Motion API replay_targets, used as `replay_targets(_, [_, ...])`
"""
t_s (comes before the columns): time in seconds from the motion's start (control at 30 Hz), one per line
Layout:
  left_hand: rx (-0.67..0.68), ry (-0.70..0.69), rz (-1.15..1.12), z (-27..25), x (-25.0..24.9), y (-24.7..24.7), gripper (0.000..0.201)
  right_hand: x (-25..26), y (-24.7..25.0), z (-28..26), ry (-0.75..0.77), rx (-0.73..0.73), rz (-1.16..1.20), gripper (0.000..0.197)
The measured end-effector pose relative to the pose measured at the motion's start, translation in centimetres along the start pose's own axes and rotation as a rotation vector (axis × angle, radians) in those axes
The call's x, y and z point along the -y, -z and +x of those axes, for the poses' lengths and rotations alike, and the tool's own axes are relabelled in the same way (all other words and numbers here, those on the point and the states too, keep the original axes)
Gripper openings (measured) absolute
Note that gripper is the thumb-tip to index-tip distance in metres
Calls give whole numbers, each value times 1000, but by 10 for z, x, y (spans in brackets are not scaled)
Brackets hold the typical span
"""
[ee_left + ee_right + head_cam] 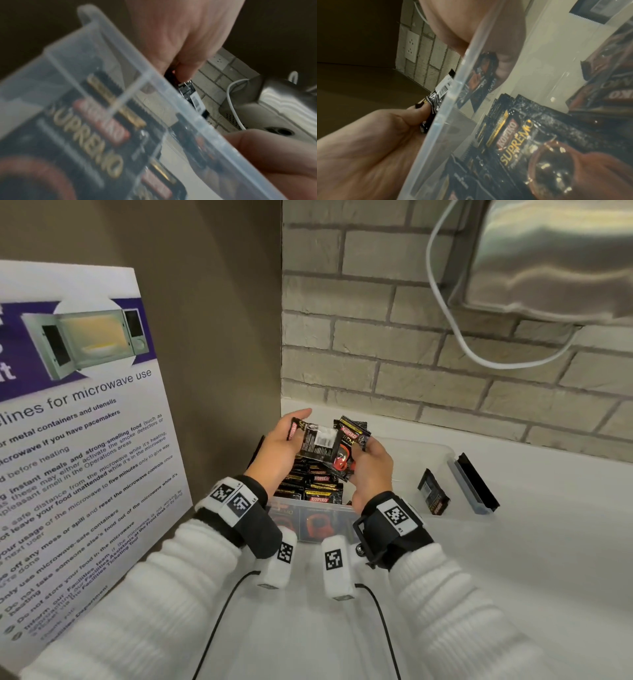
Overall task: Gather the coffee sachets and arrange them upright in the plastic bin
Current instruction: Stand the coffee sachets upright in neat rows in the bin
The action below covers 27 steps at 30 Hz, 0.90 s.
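Over the clear plastic bin both hands hold black Kopiko sachets. My left hand pinches one sachet, back side with a white barcode label facing up. My right hand grips that sachet's other end together with more sachets. Several sachets stand upright, packed in the bin's left part. One loose sachet leans in the right part. The right wrist view, through the bin wall, shows upright sachets and a thumb pinching the barcode sachet. The left wrist view is blurred.
A microwave-use sign leans against the brown wall on the left. A grey and black strip-shaped object lies right of the bin on the white counter. A steel appliance with a white cable hangs on the brick wall.
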State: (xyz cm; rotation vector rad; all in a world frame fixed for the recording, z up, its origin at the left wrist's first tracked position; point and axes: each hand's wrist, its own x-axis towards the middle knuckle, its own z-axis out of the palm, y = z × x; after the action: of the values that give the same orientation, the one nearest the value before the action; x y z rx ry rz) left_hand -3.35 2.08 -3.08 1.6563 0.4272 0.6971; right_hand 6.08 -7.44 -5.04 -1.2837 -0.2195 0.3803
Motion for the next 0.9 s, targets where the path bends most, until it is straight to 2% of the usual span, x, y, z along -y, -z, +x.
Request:
replay_targets(0.07, [55, -27, 174, 2, -7, 4, 32, 1, 0, 0, -12, 28, 20, 27])
replay_targets(0.13, [28, -105, 237, 4, -11, 9, 22, 1, 0, 1, -24, 18, 28, 29])
replay_targets(0.23, [2, -265, 206, 3, -13, 16, 22, 0, 0, 2, -69, 16, 23, 29])
replay_targets(0.3, [64, -341, 134, 3, -13, 19, 27, 2, 0, 1, -130, 51, 23, 28])
replay_targets(0.37, [135, -342, 38, 5, -15, 22, 31, 5, 0, -1, -186, 134, 30, 25])
replay_targets(0.43, [170, -294, 10, 8, -17, 23, 40, 5, -1, -5, -180, 238, 41, 29])
replay_targets(0.53, [186, -292, 169, 13, -19, 22, 47, 6, -2, -10, -159, 337, 103, 34])
replay_targets(0.63, [134, -344, 375, 19, -18, 20, 44, 10, -2, -14, -135, 425, 162, 33])
replay_targets(0.7, [109, -369, 427, 20, -20, 18, 42, 11, -1, -17, -94, 488, 114, 27])
replay_targets(0.77, [68, -318, 306, 19, -21, 11, 36, 9, -1, -19, -50, 498, 74, 25])
replay_targets(0.83, [13, -131, -36, 12, -23, 3, 17, 9, 0, -19, -24, 467, 95, 28])
replay_targets(0.87, [42, -14, -191, 11, -22, 0, 26, 10, 0, -19, -14, 447, 109, 29])
replay_targets(0.9, [114, 89, -303, 11, -19, -2, 43, 11, 0, -20, -1, 437, 120, 30])
